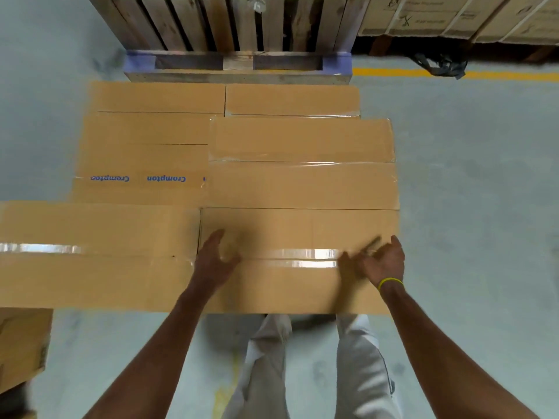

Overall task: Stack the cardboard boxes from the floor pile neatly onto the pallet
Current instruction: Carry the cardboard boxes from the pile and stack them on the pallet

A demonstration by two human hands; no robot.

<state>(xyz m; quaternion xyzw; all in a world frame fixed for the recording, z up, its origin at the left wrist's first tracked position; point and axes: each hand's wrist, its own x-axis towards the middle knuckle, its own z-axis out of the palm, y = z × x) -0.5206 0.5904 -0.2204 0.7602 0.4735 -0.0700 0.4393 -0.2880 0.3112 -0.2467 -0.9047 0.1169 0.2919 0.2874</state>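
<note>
Both hands over the nearest cardboard box (299,285), the one with clear tape (305,257) along its top seam.
- left hand (216,258): fingers spread and relaxed, holding nothing, at the box's left end near the seam with the neighbouring box (90,258)
- right hand (382,261): palm turned inward, fingers loosely extended, holding nothing, near the box's right end; yellow wristband (390,282) on the wrist
- both are motion-blurred, so can't tell if either actually touches the cardboard

Boxes form a flat, tight layer: two in the near row, then a box printed "Crompton" (139,176) beside a taped box (302,164), then two more (157,96) at the far end. Whatever sits under the layer is hidden.

Just behind the layer is a wooden pallet (239,66) with blue blocks, and another pallet (230,22) stands on edge behind it. Strapped cartons (453,16) top right, yellow floor line (393,72) below them. A separate box (21,343) sits bottom left on the grey floor (469,176).
</note>
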